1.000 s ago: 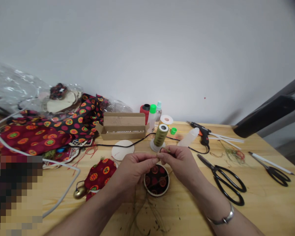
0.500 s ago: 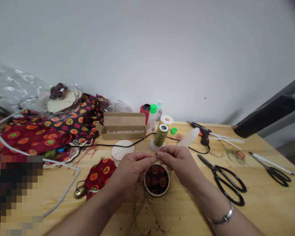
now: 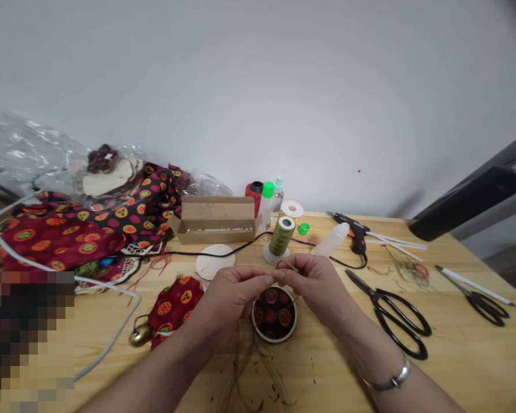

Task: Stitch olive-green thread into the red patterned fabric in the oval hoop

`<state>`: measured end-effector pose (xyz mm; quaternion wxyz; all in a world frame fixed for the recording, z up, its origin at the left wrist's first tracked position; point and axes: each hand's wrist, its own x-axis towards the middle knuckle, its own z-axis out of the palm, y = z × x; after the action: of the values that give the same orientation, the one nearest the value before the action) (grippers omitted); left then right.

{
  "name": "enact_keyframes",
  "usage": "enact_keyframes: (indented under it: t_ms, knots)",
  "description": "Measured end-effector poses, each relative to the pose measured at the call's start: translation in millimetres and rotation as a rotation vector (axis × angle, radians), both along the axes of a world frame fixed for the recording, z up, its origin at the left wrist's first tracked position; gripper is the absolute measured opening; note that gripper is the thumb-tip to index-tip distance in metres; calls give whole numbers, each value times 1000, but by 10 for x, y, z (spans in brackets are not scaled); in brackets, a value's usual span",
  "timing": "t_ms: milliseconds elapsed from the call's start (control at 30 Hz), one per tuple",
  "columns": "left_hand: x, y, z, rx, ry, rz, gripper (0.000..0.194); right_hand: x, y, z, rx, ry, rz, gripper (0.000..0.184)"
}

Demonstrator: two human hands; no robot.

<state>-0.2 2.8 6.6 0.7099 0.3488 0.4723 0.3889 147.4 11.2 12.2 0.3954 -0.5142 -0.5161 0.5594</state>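
Observation:
My left hand (image 3: 236,292) and my right hand (image 3: 308,281) meet fingertip to fingertip above a round, fabric-covered disc (image 3: 274,315) with a pale rim and dark floral cloth. Both are closed in a pinch on olive thread (image 3: 289,265), which makes a small loop over the right fingers. More loose strands (image 3: 258,373) trail below the disc toward the front of the table. Just behind my fingertips stands a spool of olive thread (image 3: 282,236). The exact spot where the fingers pinch is too small to make out.
Large black-handled scissors (image 3: 395,315) lie to the right, smaller scissors (image 3: 477,301) beyond. A glue gun (image 3: 352,229), white bottle (image 3: 333,238) and cardboard box (image 3: 217,229) stand behind. Left are a red floral piece (image 3: 176,307), brass bell (image 3: 141,334) and piled fabric (image 3: 124,212).
The thread loop over my right fingers has shifted and stands out more. My fingertips have moved only slightly; the disc and tools stay where they were.

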Motion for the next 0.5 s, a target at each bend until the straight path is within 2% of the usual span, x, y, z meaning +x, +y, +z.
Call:
enact_keyframes:
  t_ms: [200,400,500]
  knots:
    - [-4,-4,-39,2,-62,-42,17,3,-9,24,21,-61,4,11]
    - [-10,1,4,114,159,15,14,50,30,10,139,-152,-26,12]
    - [-22,19,27,224,250,75,13,71,46,-6,177,-200,-41,14]
